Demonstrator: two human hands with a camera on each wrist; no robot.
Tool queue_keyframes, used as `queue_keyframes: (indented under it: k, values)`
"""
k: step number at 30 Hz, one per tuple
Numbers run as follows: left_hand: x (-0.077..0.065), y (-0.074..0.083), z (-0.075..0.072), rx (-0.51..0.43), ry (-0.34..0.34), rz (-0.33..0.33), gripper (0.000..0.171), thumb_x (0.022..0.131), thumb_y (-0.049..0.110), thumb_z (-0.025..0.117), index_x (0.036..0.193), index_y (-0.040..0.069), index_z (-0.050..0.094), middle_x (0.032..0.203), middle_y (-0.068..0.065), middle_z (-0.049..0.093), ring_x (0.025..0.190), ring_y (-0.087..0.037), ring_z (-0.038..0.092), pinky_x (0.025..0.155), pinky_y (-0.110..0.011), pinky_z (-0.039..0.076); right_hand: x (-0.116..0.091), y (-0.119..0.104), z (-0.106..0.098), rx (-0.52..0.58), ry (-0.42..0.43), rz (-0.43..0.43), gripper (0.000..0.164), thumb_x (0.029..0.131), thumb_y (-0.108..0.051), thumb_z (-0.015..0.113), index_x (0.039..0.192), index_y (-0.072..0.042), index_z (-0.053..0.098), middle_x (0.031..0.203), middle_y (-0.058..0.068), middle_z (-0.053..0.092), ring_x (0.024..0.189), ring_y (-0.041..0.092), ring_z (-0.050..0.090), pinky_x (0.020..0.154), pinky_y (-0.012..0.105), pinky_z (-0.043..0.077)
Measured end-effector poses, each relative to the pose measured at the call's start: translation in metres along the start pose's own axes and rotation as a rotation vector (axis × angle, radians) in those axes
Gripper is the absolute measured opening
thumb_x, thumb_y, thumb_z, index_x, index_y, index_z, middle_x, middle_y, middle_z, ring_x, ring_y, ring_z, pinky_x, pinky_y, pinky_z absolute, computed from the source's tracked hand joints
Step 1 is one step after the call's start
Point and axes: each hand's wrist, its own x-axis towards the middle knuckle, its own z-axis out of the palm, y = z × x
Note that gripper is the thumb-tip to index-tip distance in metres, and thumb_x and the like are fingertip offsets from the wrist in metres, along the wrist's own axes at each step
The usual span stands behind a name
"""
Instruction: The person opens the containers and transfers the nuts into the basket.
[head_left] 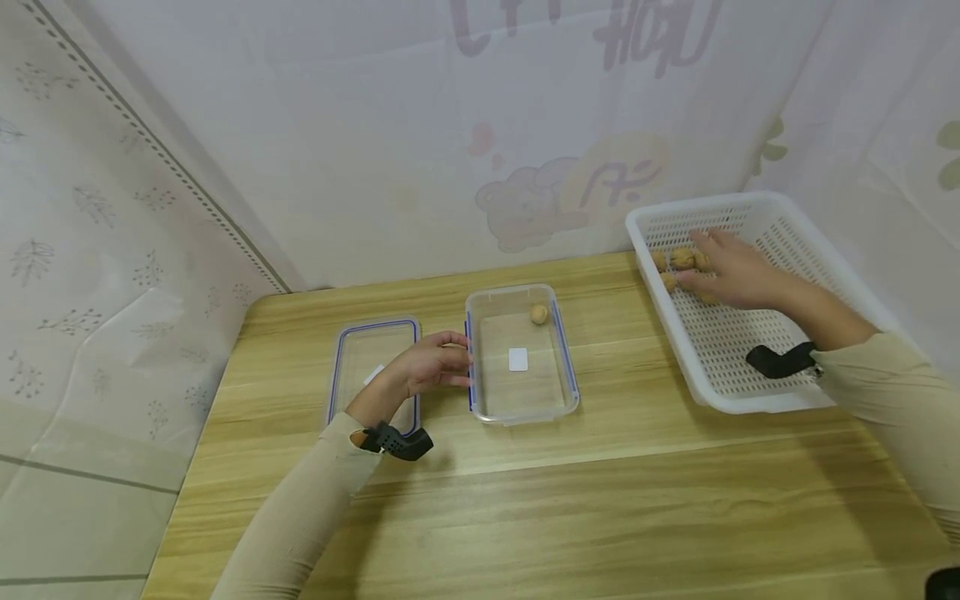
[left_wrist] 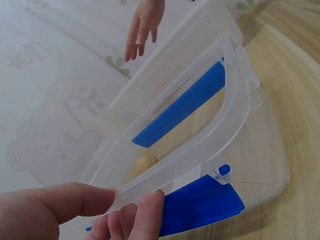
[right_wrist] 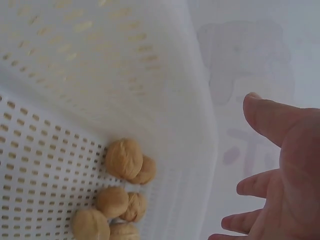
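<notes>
A clear plastic food container (head_left: 491, 408) with blue side clips stands on the table, one walnut (head_left: 538, 314) in its far right corner. At its left side my left hand (head_left: 438, 364) holds the rim, thumb on the edge and fingers curled against the blue clip (left_wrist: 200, 205). My right hand (head_left: 735, 271) hovers above the white perforated basket (head_left: 757, 333), fingers spread and nothing held. Several walnuts (right_wrist: 125, 159) lie in the basket along one wall, partly hidden by that hand in the head view.
Left of the container, the clear lid (head_left: 375, 337) with a blue seal lies flat, partly covered by my left hand and wrist. A pale printed curtain (head_left: 375, 167) hangs behind the wooden table (head_left: 562, 500). Both wrists carry black camera mounts.
</notes>
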Motion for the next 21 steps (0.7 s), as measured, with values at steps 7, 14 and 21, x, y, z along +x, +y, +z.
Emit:
queue_keyframes:
  k: [7, 14, 21]
  values:
    - [0.0, 0.0, 0.001, -0.015, -0.005, 0.0, 0.039, 0.098, -0.007, 0.051, 0.134, -0.008, 0.038, 0.089, -0.007, 0.051, 0.079, -0.014, 0.055, 0.077, -0.029, 0.065, -0.002, -0.018, 0.002, -0.001, -0.009, -0.024, 0.091, 0.103, -0.046, 0.056, 0.159, 0.008, 0.007, 0.157, 0.044, 0.002, 0.142, 0.064, 0.007, 0.11, 0.085, 0.012]
    - [0.0, 0.001, 0.002, -0.019, -0.008, -0.003, 0.04, 0.098, -0.008, 0.05, 0.135, -0.009, 0.036, 0.09, -0.006, 0.053, 0.079, -0.014, 0.056, 0.077, -0.029, 0.065, 0.001, -0.032, 0.008, 0.005, -0.018, -0.05, 0.09, 0.103, -0.043, 0.059, 0.158, 0.009, 0.011, 0.158, 0.042, 0.001, 0.145, 0.062, 0.004, 0.113, 0.081, 0.009]
    - [0.0, 0.0, 0.001, -0.011, -0.007, -0.002, 0.04, 0.098, -0.007, 0.051, 0.135, -0.009, 0.037, 0.093, -0.008, 0.053, 0.081, -0.014, 0.056, 0.079, -0.03, 0.065, 0.004, -0.056, 0.015, -0.048, -0.005, -0.125, 0.085, 0.103, -0.04, 0.06, 0.158, 0.007, 0.016, 0.158, 0.042, 0.008, 0.144, 0.061, 0.01, 0.115, 0.079, 0.012]
